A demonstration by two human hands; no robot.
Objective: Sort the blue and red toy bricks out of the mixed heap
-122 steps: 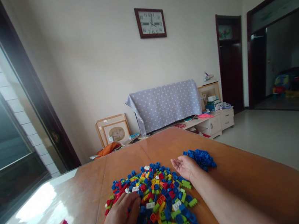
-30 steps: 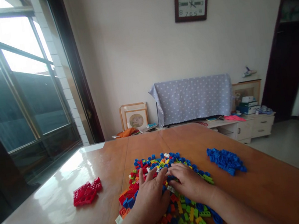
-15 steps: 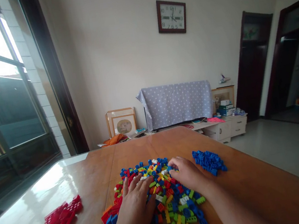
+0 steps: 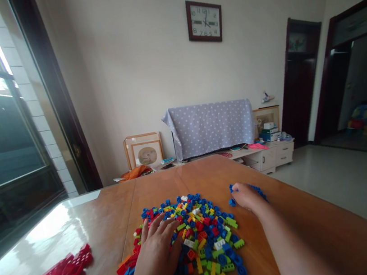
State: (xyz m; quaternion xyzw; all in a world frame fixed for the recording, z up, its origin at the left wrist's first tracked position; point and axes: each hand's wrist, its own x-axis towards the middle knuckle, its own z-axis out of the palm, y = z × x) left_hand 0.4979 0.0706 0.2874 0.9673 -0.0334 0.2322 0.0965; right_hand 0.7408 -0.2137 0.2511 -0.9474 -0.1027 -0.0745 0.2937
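My left hand [image 4: 161, 245] rests palm down with its fingers spread over a heap of small toy building bricks [image 4: 202, 237] in red, blue, green, yellow, orange and white. Nothing shows in its grip, and it hides part of the heap. Farther right, my right hand [image 4: 247, 197] is at a separate pile of blue bricks [image 4: 258, 189], covering most of it. Its fingers are curled together, and whatever they hold is hidden. One blue brick [image 4: 232, 202] lies just beside the fingertips.
Red lattice-like plastic pieces [image 4: 67, 272] lie at the left on the glossy wooden table [image 4: 114, 224]. Beyond the table's far edge stands a low white cabinet [image 4: 268, 158] with a cloth-covered object [image 4: 212, 126] on it. Framed pictures [image 4: 146, 152] lean against the wall.
My right hand has moved right, from the mixed heap to the blue pile. My left hand stays spread on the heap. The whole view has turned slightly right.
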